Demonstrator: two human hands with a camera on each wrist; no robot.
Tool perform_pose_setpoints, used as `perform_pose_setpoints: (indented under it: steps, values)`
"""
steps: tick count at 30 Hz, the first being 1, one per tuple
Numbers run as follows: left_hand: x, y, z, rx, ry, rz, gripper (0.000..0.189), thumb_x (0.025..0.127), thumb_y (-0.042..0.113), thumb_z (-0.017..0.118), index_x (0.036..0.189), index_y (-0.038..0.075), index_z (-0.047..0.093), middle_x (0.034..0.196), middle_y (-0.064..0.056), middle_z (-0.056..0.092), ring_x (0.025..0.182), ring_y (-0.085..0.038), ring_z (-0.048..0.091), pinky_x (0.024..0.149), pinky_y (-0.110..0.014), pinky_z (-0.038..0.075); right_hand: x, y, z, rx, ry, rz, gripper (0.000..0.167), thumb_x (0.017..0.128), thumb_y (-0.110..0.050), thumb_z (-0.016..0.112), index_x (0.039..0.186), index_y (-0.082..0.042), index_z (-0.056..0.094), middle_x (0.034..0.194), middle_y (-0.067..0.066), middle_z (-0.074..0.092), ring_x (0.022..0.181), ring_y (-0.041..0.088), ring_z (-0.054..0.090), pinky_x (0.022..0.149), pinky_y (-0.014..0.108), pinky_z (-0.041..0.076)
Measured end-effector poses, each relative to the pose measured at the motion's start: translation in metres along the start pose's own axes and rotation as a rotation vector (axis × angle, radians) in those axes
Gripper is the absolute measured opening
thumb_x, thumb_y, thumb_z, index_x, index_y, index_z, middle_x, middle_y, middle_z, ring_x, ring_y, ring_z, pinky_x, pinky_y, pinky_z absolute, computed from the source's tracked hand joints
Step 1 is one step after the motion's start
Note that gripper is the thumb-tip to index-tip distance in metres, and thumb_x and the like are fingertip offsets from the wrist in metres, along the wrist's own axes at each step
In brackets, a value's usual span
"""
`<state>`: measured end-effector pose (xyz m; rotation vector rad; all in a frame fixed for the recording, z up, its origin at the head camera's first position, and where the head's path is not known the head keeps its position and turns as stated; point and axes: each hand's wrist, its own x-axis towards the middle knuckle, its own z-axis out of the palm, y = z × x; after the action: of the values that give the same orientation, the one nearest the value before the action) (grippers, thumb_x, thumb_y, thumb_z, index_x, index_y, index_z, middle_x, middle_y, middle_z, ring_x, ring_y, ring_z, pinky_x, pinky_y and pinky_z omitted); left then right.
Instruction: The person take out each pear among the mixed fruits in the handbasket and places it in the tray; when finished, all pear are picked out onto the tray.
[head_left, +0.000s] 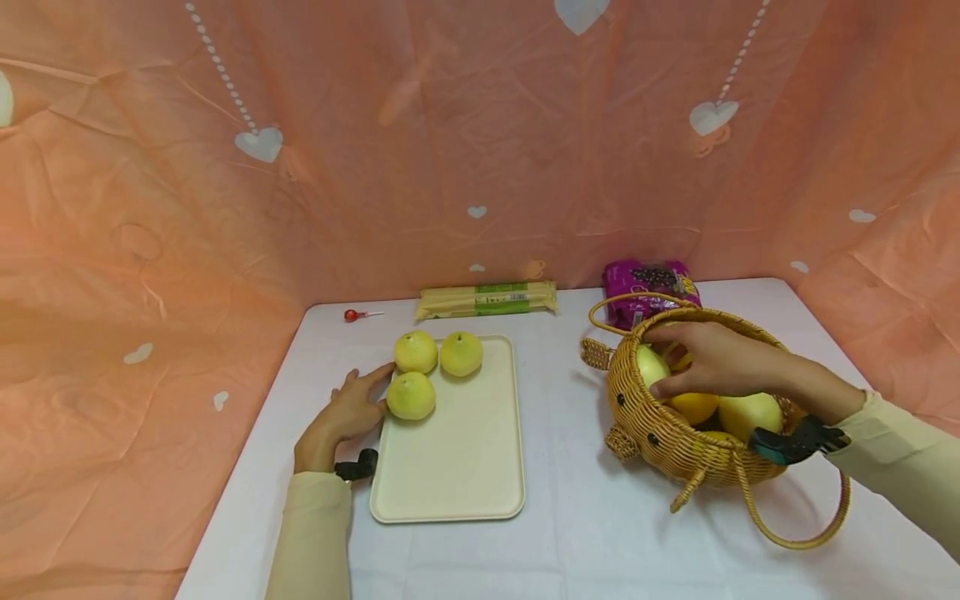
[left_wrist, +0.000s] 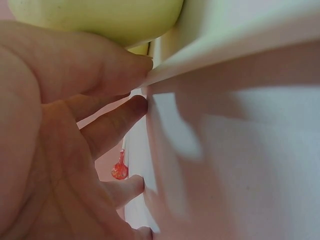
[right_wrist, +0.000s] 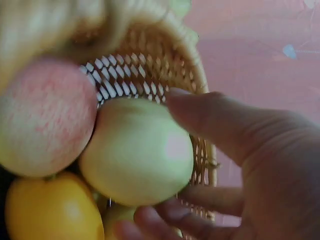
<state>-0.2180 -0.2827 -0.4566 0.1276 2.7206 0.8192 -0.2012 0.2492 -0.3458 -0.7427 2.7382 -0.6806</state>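
On the left, a cream tray [head_left: 457,467] carries three yellow-green round fruits [head_left: 411,396] in its far left corner. My left hand [head_left: 351,410] rests at the tray's left edge, its thumb against the rim near the fruits and its other fingertips on the table. Over on the right stands a wicker basket [head_left: 675,446] with an animal face. My right hand [head_left: 720,362] reaches into it, with thumb and fingers round a pale green fruit [right_wrist: 137,152]. Beside that fruit lie a pink-speckled round fruit [right_wrist: 50,117] and an orange-yellow fruit [right_wrist: 52,210].
A long yellow-and-green packet [head_left: 487,300] lies along the back of the table, with a red lollipop [head_left: 352,315] to its left. Behind the basket is a purple bag [head_left: 626,292]. The basket's near handle [head_left: 795,543] sticks out toward the front right. Patterned cloth surrounds the table.
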Motion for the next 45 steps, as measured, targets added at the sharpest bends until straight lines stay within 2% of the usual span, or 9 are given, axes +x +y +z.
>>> perform_pose_setpoints:
  steps: [5, 16, 23, 30, 34, 39, 41, 43, 45]
  values:
    - [-0.001, 0.001, 0.001, 0.005, 0.003, 0.007, 0.071, 0.103, 0.015, 0.057, 0.171, 0.014, 0.039, 0.17, -0.026, 0.044, 0.165, -0.062, 0.005, 0.123, -0.088, 0.0, 0.001, -0.001, 0.004, -0.04, -0.001, 0.009, 0.071, 0.086, -0.039, 0.093, 0.138, 0.004, 0.068, 0.101, 0.001, 0.064, 0.088, 0.014, 0.058, 0.075, 0.028, 0.052]
    - [0.0, -0.001, 0.0, 0.013, 0.004, 0.005, 0.072, 0.101, 0.015, 0.058, 0.171, 0.015, 0.039, 0.17, -0.026, 0.044, 0.164, -0.063, 0.004, 0.123, -0.088, 0.0, -0.003, -0.002, 0.004, -0.007, 0.025, 0.044, 0.06, 0.086, -0.039, 0.094, 0.126, -0.006, 0.064, 0.114, 0.002, 0.078, 0.1, 0.019, 0.075, 0.089, 0.045, 0.064]
    - [0.0, -0.003, 0.002, 0.015, 0.016, 0.026, 0.07, 0.102, 0.016, 0.057, 0.171, 0.014, 0.04, 0.168, -0.029, 0.046, 0.164, -0.063, 0.007, 0.122, -0.089, 0.002, -0.006, -0.002, 0.007, -0.046, 0.058, 0.033, 0.073, 0.085, -0.041, 0.095, 0.138, 0.002, 0.067, 0.114, 0.004, 0.079, 0.1, 0.02, 0.075, 0.087, 0.045, 0.063]
    - [0.001, -0.002, 0.002, 0.021, 0.022, 0.036, 0.071, 0.101, 0.014, 0.057, 0.17, 0.013, 0.041, 0.166, -0.03, 0.047, 0.163, -0.064, 0.008, 0.121, -0.09, 0.003, -0.014, -0.003, 0.011, -0.056, 0.122, 0.019, 0.067, 0.084, -0.04, 0.096, 0.137, -0.007, 0.072, 0.127, 0.007, 0.077, 0.103, 0.019, 0.072, 0.085, 0.038, 0.062]
    - [0.001, -0.001, 0.001, 0.023, 0.02, 0.027, 0.071, 0.102, 0.014, 0.057, 0.171, 0.014, 0.04, 0.167, -0.029, 0.046, 0.164, -0.063, 0.008, 0.122, -0.089, 0.003, -0.022, 0.0, 0.013, -0.011, 0.165, 0.014, 0.066, 0.082, -0.035, 0.098, 0.137, -0.011, 0.071, 0.134, 0.013, 0.073, 0.109, 0.027, 0.076, 0.083, 0.036, 0.063]
    - [0.0, -0.001, 0.0, 0.032, 0.024, 0.037, 0.072, 0.1, 0.013, 0.058, 0.17, 0.014, 0.041, 0.167, -0.029, 0.047, 0.163, -0.065, 0.01, 0.121, -0.09, 0.005, -0.036, -0.001, 0.012, 0.115, 0.203, 0.051, 0.07, 0.082, -0.024, 0.097, 0.142, -0.006, 0.066, 0.144, 0.021, 0.065, 0.117, 0.042, 0.076, 0.085, 0.039, 0.068]
    - [0.0, -0.001, 0.0, 0.037, 0.027, 0.041, 0.073, 0.099, 0.012, 0.059, 0.17, 0.014, 0.042, 0.167, -0.03, 0.047, 0.162, -0.065, 0.011, 0.121, -0.09, 0.006, -0.043, -0.002, 0.01, 0.139, 0.225, 0.051, 0.07, 0.083, -0.021, 0.096, 0.144, -0.006, 0.065, 0.148, 0.022, 0.062, 0.119, 0.046, 0.075, 0.088, 0.035, 0.068]
    - [0.0, -0.001, 0.0, 0.036, 0.028, 0.038, 0.072, 0.1, 0.013, 0.058, 0.17, 0.014, 0.041, 0.167, -0.03, 0.046, 0.163, -0.064, 0.011, 0.122, -0.089, 0.005, -0.05, -0.003, 0.007, 0.134, 0.261, 0.048, 0.07, 0.083, -0.019, 0.096, 0.146, -0.01, 0.065, 0.152, 0.021, 0.06, 0.119, 0.045, 0.076, 0.088, 0.026, 0.065]
    - [0.0, -0.002, 0.0, 0.033, 0.025, 0.033, 0.072, 0.1, 0.013, 0.058, 0.17, 0.014, 0.041, 0.168, -0.03, 0.046, 0.163, -0.064, 0.011, 0.122, -0.089, 0.005, -0.055, -0.004, 0.007, 0.156, 0.299, 0.023, 0.07, 0.084, -0.016, 0.095, 0.147, -0.013, 0.065, 0.153, 0.017, 0.06, 0.117, 0.032, 0.078, 0.088, 0.017, 0.061]
